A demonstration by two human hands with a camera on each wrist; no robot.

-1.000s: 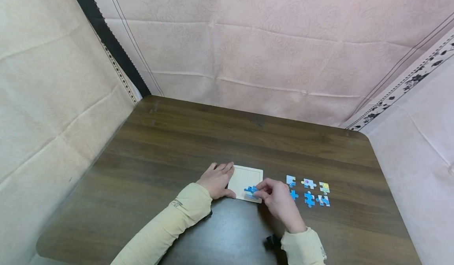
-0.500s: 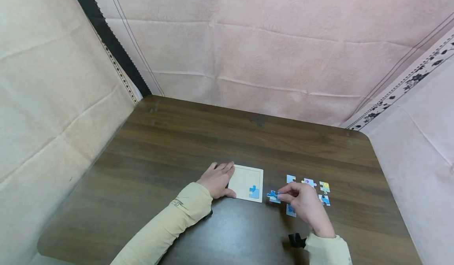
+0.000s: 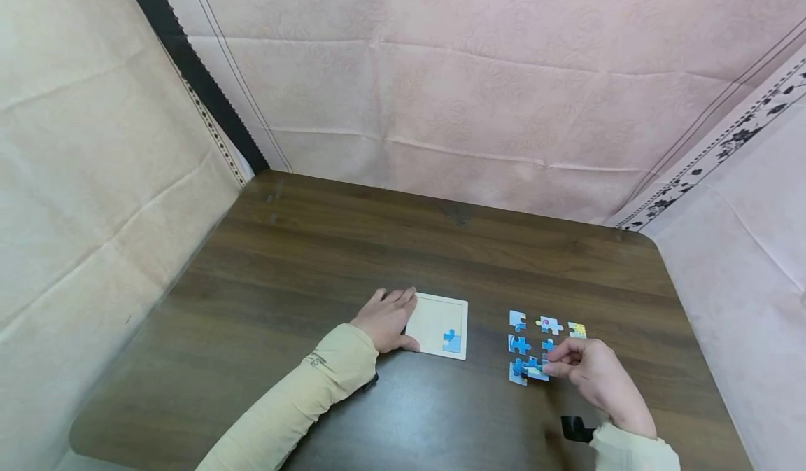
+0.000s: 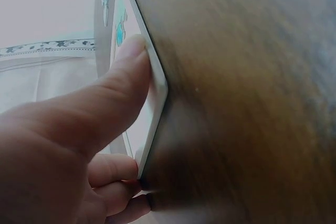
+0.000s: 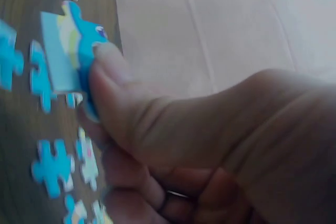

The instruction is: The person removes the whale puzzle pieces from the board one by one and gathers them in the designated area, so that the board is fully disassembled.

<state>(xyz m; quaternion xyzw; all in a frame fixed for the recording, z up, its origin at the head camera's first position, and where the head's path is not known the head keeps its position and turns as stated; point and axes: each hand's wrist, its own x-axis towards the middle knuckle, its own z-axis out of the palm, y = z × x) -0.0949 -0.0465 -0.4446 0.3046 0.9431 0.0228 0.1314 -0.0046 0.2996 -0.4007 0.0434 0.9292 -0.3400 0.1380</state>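
Note:
My right hand (image 3: 595,373) pinches a blue jigsaw piece (image 5: 62,59) with a pale-blue straight edge between thumb and fingers. In the head view this piece is over the near row of loose pieces, overlapping a corner piece (image 3: 517,374); whether they touch is unclear. My left hand (image 3: 389,322) rests at the left side of a pale square puzzle tray (image 3: 434,313), its thumb (image 4: 131,51) lying on the near edge and its fingers against the left edge. One blue piece (image 3: 452,343) sits in the tray's near right corner.
Other loose jigsaw pieces lie in rows right of the tray, among them a pink-and-blue piece (image 3: 550,325) and a yellow one (image 3: 576,329), partly behind my right hand. The brown wooden table (image 3: 302,247) meets hanging pale cloth (image 3: 472,107) at the back.
My right hand has moved from the tray rightward to the loose pieces, carrying the pinched jigsaw piece. The corner piece in the tray is now uncovered. The left hand has stayed put.

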